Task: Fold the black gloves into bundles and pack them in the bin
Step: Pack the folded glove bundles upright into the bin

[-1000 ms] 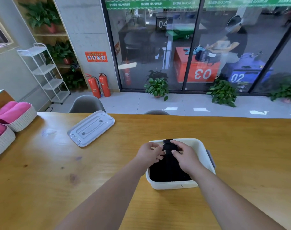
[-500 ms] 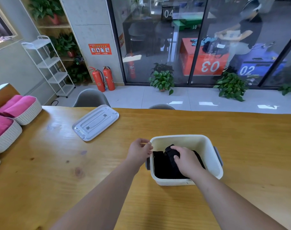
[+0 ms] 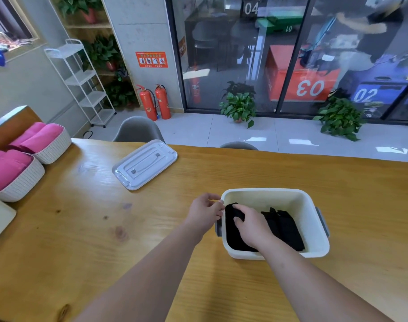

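A white plastic bin [image 3: 293,196] with grey side handles stands on the wooden table in front of me. Inside it lie black glove bundles: one [image 3: 233,231] against the left wall and another [image 3: 287,226] towards the right. My right hand [image 3: 251,225] is down inside the bin, fingers curled over the top end of the left bundle. My left hand [image 3: 205,211] rests outside at the bin's left rim, fingers loosely bent, touching the rim near the left handle.
The bin's grey-white lid [image 3: 145,163] lies on the table at the back left. Two white woven baskets [image 3: 48,151] [image 3: 19,184] with pink cloth sit at the far left. Chair backs [image 3: 138,130] stand beyond the table's far edge.
Both hands held a glove bundle over the bin a second ago. Now the left hand has let go and sits at the rim, and the right hand has pushed the bundle down to the left wall.
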Available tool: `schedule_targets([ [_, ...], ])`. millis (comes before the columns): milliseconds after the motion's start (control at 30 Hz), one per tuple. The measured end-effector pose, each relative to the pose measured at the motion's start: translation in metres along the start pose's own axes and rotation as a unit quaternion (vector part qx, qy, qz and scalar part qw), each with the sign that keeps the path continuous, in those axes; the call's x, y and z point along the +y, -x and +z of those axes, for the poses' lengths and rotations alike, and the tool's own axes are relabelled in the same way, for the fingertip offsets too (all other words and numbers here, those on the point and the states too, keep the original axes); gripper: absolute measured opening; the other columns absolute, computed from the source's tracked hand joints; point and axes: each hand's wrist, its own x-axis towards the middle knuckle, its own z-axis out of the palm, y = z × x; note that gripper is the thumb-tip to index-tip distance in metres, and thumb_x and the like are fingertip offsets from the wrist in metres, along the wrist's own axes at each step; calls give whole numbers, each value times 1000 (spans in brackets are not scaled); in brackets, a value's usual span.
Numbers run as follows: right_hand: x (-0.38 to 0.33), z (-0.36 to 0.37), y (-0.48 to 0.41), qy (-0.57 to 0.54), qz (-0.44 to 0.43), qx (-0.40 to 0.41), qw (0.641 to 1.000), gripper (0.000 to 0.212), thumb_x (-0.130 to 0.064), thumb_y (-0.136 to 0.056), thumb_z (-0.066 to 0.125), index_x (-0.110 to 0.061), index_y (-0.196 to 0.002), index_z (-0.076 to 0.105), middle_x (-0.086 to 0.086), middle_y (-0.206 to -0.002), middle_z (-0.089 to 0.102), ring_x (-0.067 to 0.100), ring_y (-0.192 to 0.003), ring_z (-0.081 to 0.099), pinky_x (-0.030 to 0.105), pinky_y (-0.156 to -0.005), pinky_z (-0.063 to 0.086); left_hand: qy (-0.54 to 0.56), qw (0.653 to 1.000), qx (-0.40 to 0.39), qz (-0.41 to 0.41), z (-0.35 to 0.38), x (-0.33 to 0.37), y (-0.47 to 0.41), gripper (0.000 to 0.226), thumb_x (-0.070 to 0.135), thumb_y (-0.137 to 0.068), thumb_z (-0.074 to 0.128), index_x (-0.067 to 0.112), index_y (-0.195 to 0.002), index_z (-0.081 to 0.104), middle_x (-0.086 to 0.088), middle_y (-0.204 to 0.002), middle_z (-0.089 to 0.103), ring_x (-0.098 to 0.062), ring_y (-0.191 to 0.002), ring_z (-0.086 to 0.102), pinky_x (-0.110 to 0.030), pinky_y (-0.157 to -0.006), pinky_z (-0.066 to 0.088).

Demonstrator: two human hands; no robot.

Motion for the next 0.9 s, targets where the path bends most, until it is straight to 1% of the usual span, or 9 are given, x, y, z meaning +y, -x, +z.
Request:
schedule_targets([
  [133, 2, 5, -2, 40, -6, -19, 999, 52, -22, -109, 46, -38, -159, 45, -2, -153, 55, 24, -131, 57, 36, -98, 51, 1, 1000, -1, 1, -1, -2, -2, 16, 24, -103, 66, 19, -118, 69, -5, -98, 80, -10, -79, 73, -25, -77, 61],
  [233, 8, 3, -3, 60, -20, -28, 998, 55, -20, -109, 54, -41, -158, 45, -1, -151, 52, 24, -130, 55, 35, -99, 50, 1, 1000, 1, 1, -1, -2, -2, 15, 24, -104, 66, 19, -118, 68, -6, -97, 80, -9, -78, 73, -24, -76, 60],
  [300, 12, 0, -3, 72, -35, -21, 997, 58, -22, -106, 62, -46, -157, 45, -4, -142, 52, 20, -118, 59, 34, -96, 52, 1, 1000, 2, 1, -1, -3, -1, 15, 24, -104, 66, 19, -118, 68, -6, -98, 80, -10, -78, 73, -24, -77, 61],
  [400, 16, -7, -1, 116, -59, -15, 991, 63, -34, -102, 69, -50, -156, 42, -13, -126, 47, 12, -90, 58, 31, -78, 50, 1, 1000, 3, 3, -1, -3, -2, 15, 24, -104, 66, 19, -118, 68, -7, -98, 80, -12, -80, 74, -27, -79, 63],
  [433, 15, -11, -1, 141, -72, -13, 987, 64, -41, -101, 69, -51, -157, 39, -15, -129, 45, 11, -92, 58, 31, -75, 49, 1, 1000, 3, 2, -1, -4, -2, 15, 25, -104, 66, 19, -118, 68, -7, -98, 80, -12, -80, 74, -28, -80, 63],
  [467, 15, -15, -1, 168, -88, -11, 982, 65, -48, -99, 69, -51, -157, 38, -16, -137, 43, 12, -103, 56, 31, -78, 50, 2, 1000, 3, 2, -1, -4, -3, 15, 25, -104, 67, 19, -118, 68, -7, -98, 80, -13, -81, 75, -29, -80, 64],
  [567, 21, -21, -6, 249, -150, -31, 956, 72, -66, -96, 61, -50, -160, 31, -17, -163, 30, 18, -144, 33, 41, -108, 47, 5, 1000, 3, -1, -2, -5, -3, 15, 26, -104, 67, 20, -118, 68, -7, -98, 80, -14, -83, 75, -30, -81, 64],
  [633, 26, -22, -9, 290, -166, -63, 940, 76, -72, -96, 55, -49, -163, 26, -18, -170, 22, 20, -151, 24, 45, -117, 39, 5, 1000, 7, -2, -2, -7, -3, 15, 26, -104, 67, 21, -118, 68, -6, -97, 80, -15, -84, 76, -29, -81, 63],
  [900, 32, -12, -11, 310, -155, -103, 932, 75, -74, -101, 43, -50, -165, 13, -22, -174, 14, 24, -161, 11, 50, -124, 28, -15, 1000, 12, 9, -1, -11, -1, 16, 26, -103, 68, 24, -119, 67, 0, -91, 80, -12, -86, 77, -32, -87, 63],
])
